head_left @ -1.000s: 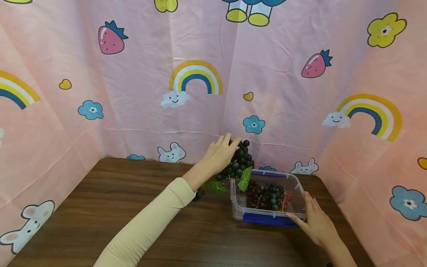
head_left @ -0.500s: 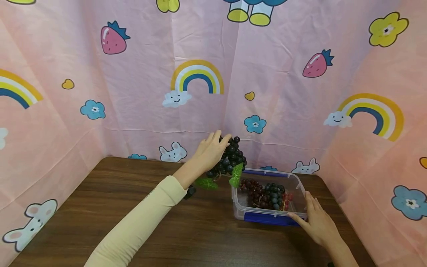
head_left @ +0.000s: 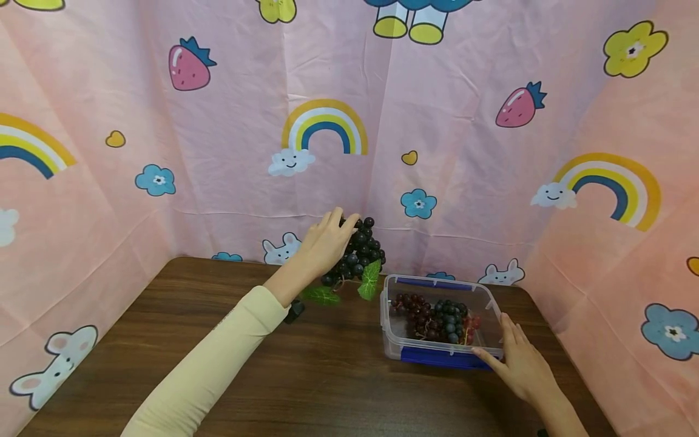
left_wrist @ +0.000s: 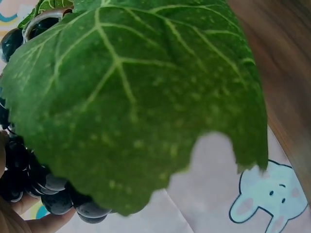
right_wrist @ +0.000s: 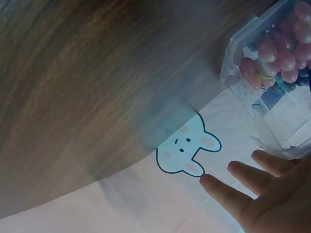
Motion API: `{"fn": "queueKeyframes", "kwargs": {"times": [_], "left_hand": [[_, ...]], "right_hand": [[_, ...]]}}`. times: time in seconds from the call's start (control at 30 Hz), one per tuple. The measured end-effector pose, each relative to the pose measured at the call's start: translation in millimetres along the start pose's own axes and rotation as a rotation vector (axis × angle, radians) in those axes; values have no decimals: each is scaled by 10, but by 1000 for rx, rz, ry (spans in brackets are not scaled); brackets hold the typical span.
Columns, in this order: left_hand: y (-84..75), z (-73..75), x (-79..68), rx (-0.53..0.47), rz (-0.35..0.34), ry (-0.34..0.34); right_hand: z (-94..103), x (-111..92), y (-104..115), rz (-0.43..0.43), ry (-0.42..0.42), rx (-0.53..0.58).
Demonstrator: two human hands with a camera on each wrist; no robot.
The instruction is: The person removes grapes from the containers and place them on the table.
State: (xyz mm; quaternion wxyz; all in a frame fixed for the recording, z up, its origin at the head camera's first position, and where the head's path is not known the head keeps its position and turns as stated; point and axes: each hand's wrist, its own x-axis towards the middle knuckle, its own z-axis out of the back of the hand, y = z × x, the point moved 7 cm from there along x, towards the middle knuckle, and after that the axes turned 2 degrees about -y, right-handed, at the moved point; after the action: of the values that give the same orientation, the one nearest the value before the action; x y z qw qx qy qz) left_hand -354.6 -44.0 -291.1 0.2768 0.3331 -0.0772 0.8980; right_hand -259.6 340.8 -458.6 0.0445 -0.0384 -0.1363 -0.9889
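My left hand (head_left: 326,244) grips a bunch of black grapes (head_left: 357,252) and holds it up above the back of the table, left of the box. Two green leaves hang from the bunch; one leaf (left_wrist: 131,97) covers much of the left wrist view. A clear plastic box (head_left: 389,340) with blue latches stands on the table at the right. Inside it lie dark red grapes (head_left: 417,312), blue-black grapes (head_left: 450,318) and pinkish-red grapes (right_wrist: 286,56). Against the box's right front corner rests my right hand (head_left: 521,367), its fingers extended.
The brown wooden table (head_left: 306,376) meets a pink cloth backdrop (head_left: 229,152) with printed rainbows and rabbits along its back and sides. Bare wood shows to the left of the box. A small black object (head_left: 295,311) shows by the left wrist.
My left hand has carried the black grapes leftward and slightly up, away from over the box's left edge. The right hand and the box stay in place.
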Motion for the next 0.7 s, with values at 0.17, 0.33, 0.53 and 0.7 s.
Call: {"fn": "queueKeyframes", "kwargs": {"times": [0.17,0.33,0.53,0.7], "left_hand": [[96,28,-67,12,-2,3],[210,23,-137,23,17,40],[348,48,-231,14,44,80],[469,76,-305,19,65,94]], "right_hand": [[12,2,7,6,-1,-3],[20,3,17,12,-9,-9],[12,-2,13,13,-10,-3],[18,-11,15,15,-18,1]]}}
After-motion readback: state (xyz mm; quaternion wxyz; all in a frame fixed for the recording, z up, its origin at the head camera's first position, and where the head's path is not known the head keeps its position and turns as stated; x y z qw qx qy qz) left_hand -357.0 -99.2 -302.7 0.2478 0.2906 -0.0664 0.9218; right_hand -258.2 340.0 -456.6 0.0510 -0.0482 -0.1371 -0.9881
